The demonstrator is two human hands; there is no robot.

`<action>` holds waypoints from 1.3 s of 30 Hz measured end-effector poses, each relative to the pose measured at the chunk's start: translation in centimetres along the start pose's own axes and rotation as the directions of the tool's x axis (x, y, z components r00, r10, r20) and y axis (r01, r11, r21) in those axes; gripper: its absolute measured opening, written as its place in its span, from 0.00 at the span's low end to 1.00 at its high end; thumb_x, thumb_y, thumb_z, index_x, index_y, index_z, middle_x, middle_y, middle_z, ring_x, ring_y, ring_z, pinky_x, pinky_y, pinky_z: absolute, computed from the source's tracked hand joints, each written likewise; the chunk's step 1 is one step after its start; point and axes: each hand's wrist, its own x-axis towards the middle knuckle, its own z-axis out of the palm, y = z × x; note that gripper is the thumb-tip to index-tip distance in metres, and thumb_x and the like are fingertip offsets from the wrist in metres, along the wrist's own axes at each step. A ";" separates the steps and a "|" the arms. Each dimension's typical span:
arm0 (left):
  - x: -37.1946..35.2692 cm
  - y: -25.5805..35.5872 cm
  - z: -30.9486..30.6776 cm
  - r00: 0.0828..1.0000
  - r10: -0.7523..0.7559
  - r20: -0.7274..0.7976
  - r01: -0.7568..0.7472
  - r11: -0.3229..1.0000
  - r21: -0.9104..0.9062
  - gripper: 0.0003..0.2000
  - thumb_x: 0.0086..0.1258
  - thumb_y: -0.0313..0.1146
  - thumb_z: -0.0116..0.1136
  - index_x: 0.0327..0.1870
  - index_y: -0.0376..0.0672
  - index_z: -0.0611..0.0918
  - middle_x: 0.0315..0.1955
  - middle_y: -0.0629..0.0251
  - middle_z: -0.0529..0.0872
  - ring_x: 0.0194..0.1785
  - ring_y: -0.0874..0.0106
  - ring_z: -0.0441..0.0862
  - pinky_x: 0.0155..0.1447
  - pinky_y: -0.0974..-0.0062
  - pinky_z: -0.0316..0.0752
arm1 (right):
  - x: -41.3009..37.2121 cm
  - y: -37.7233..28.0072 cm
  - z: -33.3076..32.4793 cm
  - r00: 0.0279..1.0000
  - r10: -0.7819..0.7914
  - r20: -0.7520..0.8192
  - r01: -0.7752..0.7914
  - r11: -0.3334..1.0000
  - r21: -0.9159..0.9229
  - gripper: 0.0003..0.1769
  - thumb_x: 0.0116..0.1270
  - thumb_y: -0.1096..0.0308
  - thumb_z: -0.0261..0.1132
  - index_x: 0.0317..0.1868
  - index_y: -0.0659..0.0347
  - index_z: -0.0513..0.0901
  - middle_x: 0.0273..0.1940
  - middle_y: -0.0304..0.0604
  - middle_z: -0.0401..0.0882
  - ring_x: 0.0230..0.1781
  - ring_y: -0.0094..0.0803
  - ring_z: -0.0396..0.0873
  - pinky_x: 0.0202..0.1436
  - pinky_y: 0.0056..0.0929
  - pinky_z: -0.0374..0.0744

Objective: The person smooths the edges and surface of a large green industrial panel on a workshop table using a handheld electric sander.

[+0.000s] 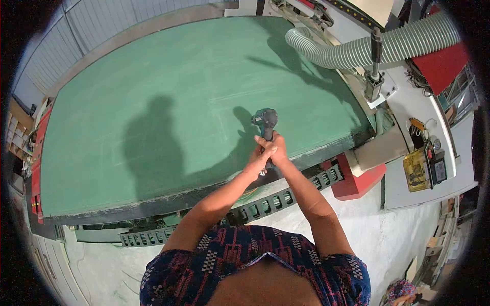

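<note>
A dark power tool (265,121) with a rounded head is held upright above the near edge of a large green table surface (204,76). My right hand (277,149) is wrapped round its handle. My left hand (259,159) presses against the lower handle and my right hand, its fingers closed there. A small shiny metal bit shows just below the hands. How much of the handle each hand covers is partly hidden.
A ribbed transparent hose (367,51) and an upright clamp-like lever (375,66) stand at the right. Below are a red block (357,176) and a yellow packet (417,171). A cable-chain strip (270,204) runs under the table's edge. Another person (401,293) is at bottom right.
</note>
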 end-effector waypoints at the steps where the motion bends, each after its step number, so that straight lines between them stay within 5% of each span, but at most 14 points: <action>1: -0.2 0.3 -0.6 1.000 0.013 -0.013 -0.013 1.000 0.009 0.41 0.52 0.60 0.59 0.60 0.36 0.65 0.49 0.57 0.74 0.52 0.69 0.73 0.48 0.74 0.71 | -0.3 -0.7 0.5 1.000 0.005 0.023 -0.005 1.000 0.004 0.29 0.47 0.48 0.70 0.31 0.67 0.73 0.25 0.50 0.77 0.26 0.39 0.76 0.32 0.36 0.74; 4: -1.7 2.0 -2.1 0.985 -0.136 -0.107 0.146 0.985 0.090 0.43 0.52 0.66 0.53 0.60 0.36 0.65 0.49 0.56 0.75 0.50 0.69 0.73 0.42 0.74 0.72 | -0.8 -1.7 2.8 0.998 0.009 0.056 -0.007 1.000 -0.029 0.33 0.45 0.43 0.70 0.31 0.68 0.73 0.26 0.54 0.78 0.29 0.46 0.79 0.35 0.39 0.75; 7: -3.2 2.3 -3.1 0.985 0.025 -0.170 -0.008 0.995 0.101 0.44 0.52 0.69 0.49 0.59 0.35 0.66 0.47 0.55 0.76 0.45 0.70 0.76 0.33 0.77 0.72 | -1.8 -2.6 4.6 0.998 -0.003 0.068 0.006 0.999 -0.039 0.33 0.44 0.42 0.70 0.30 0.67 0.73 0.25 0.53 0.77 0.27 0.44 0.78 0.34 0.39 0.75; 13: -4.4 1.7 -5.7 0.984 0.054 -0.172 -0.045 0.998 0.053 0.43 0.52 0.68 0.52 0.58 0.35 0.66 0.44 0.56 0.77 0.36 0.73 0.76 0.23 0.82 0.66 | -3.1 -3.4 7.1 0.995 0.003 0.098 -0.006 1.000 0.029 0.32 0.45 0.43 0.70 0.28 0.67 0.73 0.23 0.51 0.77 0.25 0.38 0.76 0.32 0.37 0.74; 17: -3.9 0.9 -7.2 0.992 -0.018 -0.128 0.022 0.999 0.028 0.43 0.52 0.67 0.53 0.57 0.35 0.67 0.42 0.57 0.77 0.35 0.73 0.75 0.26 0.81 0.66 | -3.8 -4.1 7.7 0.997 -0.014 0.073 0.014 1.000 -0.004 0.24 0.49 0.53 0.72 0.28 0.66 0.74 0.20 0.40 0.74 0.20 0.25 0.71 0.24 0.28 0.72; 23: -4.0 0.9 -8.1 0.990 -0.019 -0.143 0.027 0.998 0.055 0.45 0.52 0.68 0.52 0.58 0.34 0.66 0.42 0.57 0.77 0.39 0.71 0.76 0.33 0.77 0.70 | -3.9 -3.7 8.7 0.998 -0.022 0.051 0.022 1.000 0.004 0.23 0.49 0.54 0.72 0.28 0.66 0.74 0.21 0.40 0.76 0.21 0.25 0.72 0.26 0.27 0.72; 26: -5.0 2.0 -8.0 0.991 -0.061 -0.118 0.066 0.997 0.040 0.46 0.51 0.69 0.52 0.60 0.34 0.65 0.48 0.54 0.75 0.47 0.69 0.74 0.39 0.74 0.71 | -3.8 -4.1 8.9 0.997 0.035 0.071 -0.036 0.999 0.007 0.22 0.49 0.54 0.71 0.28 0.65 0.73 0.22 0.41 0.76 0.22 0.25 0.72 0.26 0.28 0.72; 29: -3.2 0.1 -8.9 0.997 -0.062 -0.054 0.061 0.998 -0.023 0.47 0.50 0.70 0.52 0.61 0.34 0.64 0.53 0.53 0.72 0.54 0.67 0.70 0.49 0.71 0.69 | -4.0 -5.0 8.4 0.988 0.092 0.121 -0.084 0.994 -0.069 0.32 0.45 0.45 0.70 0.34 0.69 0.75 0.28 0.52 0.79 0.30 0.41 0.79 0.35 0.37 0.75; 32: -3.5 0.7 -9.4 0.988 -0.154 -0.014 0.154 0.988 -0.018 0.48 0.50 0.70 0.52 0.62 0.35 0.63 0.56 0.54 0.69 0.58 0.66 0.67 0.56 0.69 0.65 | -3.0 -3.4 9.1 0.994 0.023 0.103 -0.021 1.000 -0.020 0.25 0.49 0.53 0.71 0.31 0.67 0.72 0.23 0.43 0.76 0.22 0.27 0.74 0.28 0.29 0.73; 39: -2.4 0.7 -10.1 0.987 -0.130 0.090 0.140 0.983 -0.119 0.45 0.52 0.64 0.56 0.63 0.39 0.59 0.55 0.56 0.68 0.59 0.66 0.66 0.58 0.67 0.65 | -3.3 -4.4 9.4 0.992 0.099 0.081 -0.085 0.983 -0.163 0.32 0.48 0.47 0.69 0.39 0.69 0.72 0.30 0.52 0.78 0.32 0.40 0.78 0.36 0.37 0.75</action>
